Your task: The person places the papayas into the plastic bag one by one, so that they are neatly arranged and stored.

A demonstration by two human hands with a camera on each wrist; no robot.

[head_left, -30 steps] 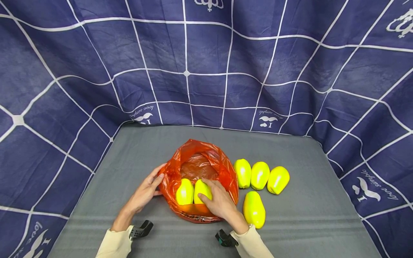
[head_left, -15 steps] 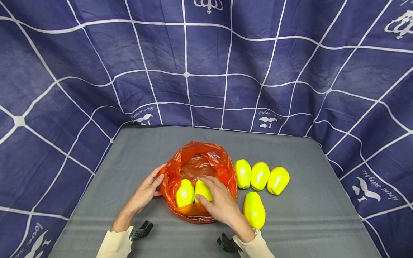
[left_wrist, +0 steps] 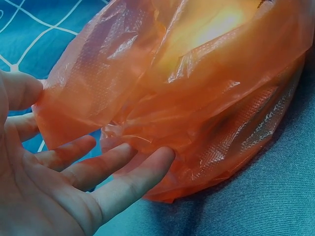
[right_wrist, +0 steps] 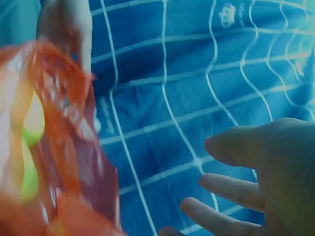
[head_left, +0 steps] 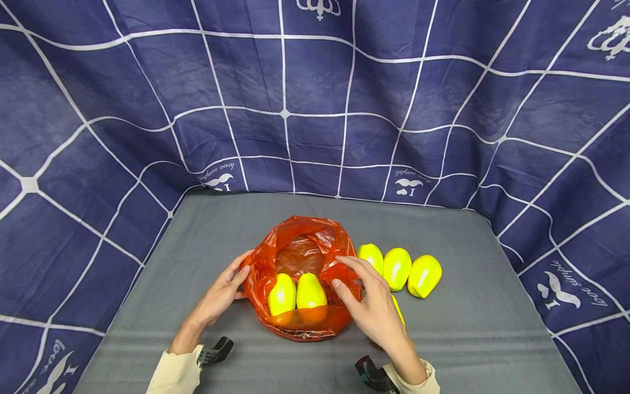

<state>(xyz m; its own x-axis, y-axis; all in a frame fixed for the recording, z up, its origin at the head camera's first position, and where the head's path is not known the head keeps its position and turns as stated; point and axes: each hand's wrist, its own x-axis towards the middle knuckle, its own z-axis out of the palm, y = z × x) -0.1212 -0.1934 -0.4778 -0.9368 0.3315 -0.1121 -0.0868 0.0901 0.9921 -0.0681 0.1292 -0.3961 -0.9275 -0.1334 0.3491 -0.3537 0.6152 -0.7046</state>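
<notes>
A red plastic bag (head_left: pixel 268 257) sits with its mouth spread wide on the grey cloth, two yellow papayas (head_left: pixel 311 291) side by side inside it. At the bag's left rim, my left hand (head_left: pixel 222 287) pinches the thin plastic between thumb and finger. Its other fingers (left_wrist: pixel 133 179) extend below, against the bag's outside. My right hand (head_left: pixel 374 301) hangs over the bag's right edge, fingers apart and bent a little, holding nothing. A papaya (head_left: pixel 397 312) lies mostly hidden behind that hand. Three more papayas (head_left: pixel 396 269) lie in a row right of the bag.
The grey cloth (head_left: pixel 467 339) covers the tabletop. A blue curtain with white grid lines (head_left: pixel 315 137) closes off the back and both sides. Black straps with small devices (head_left: pixel 216 350) sit at the wrists.
My right hand has let go of the right papaya in the bag and moved out to the right, now covering most of the nearest loose papaya. My left hand has stayed at the rim.
</notes>
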